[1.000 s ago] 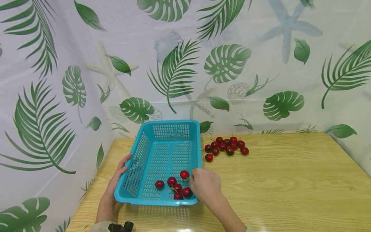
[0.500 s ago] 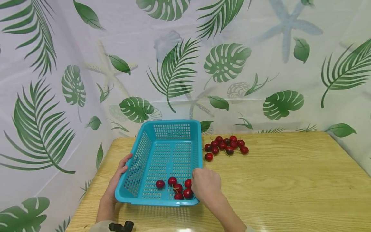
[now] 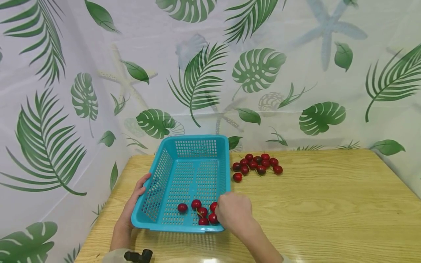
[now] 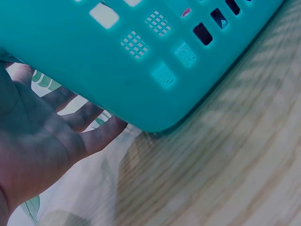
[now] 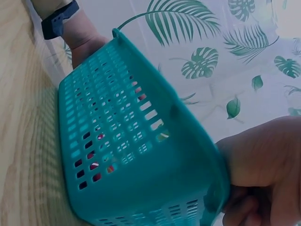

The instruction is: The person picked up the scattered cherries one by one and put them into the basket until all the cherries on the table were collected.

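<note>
The right grip (image 3: 234,212) is clamped on the blue basket's (image 3: 177,228) rim; the left grip (image 3: 129,206), fingers straightish, supports it. Inside lie 6 cherries (image 3: 196,204).

In the head view, cannot see the fingertips of the right hand (image 3: 234,211) or the basket (image 3: 177,228) rim beneath it; can see only part of the cherry (image 3: 213,206) just left of that hand. Cannot trace the whole black object (image 3: 139,256) below the left hand (image 3: 129,206), cut off by the bottom edge. In the right wrist view, cannot identify red specks (image 5: 95,166) between the hands, too small through the holes. In the left wrist view, cannot read the counter's (image 4: 216,165) blurred grain clearly.
</note>
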Demonstrator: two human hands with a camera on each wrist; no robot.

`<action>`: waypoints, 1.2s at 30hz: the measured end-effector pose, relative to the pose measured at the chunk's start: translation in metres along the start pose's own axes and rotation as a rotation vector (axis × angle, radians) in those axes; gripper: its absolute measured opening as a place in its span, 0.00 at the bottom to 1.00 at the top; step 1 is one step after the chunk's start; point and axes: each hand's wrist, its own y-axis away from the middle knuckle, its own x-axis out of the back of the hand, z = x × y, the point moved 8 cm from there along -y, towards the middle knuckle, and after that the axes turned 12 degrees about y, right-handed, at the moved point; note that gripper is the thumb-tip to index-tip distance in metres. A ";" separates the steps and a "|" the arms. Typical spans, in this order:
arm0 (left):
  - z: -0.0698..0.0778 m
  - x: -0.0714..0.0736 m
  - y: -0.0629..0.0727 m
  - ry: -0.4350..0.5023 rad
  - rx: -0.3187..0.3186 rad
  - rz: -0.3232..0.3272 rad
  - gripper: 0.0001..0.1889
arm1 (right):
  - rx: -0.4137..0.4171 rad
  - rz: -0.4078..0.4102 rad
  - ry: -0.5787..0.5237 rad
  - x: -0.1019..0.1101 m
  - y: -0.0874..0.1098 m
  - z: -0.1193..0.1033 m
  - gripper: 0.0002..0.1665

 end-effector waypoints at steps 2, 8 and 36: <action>0.000 0.000 0.000 0.000 0.002 0.006 0.26 | 0.012 -0.036 0.013 0.000 0.002 -0.002 0.23; 0.001 0.000 -0.001 -0.004 0.007 0.011 0.27 | 0.035 -0.065 0.030 0.002 0.007 -0.006 0.24; 0.001 -0.002 -0.001 -0.009 -0.003 -0.006 0.26 | 0.118 0.103 -0.366 -0.004 -0.003 0.006 0.08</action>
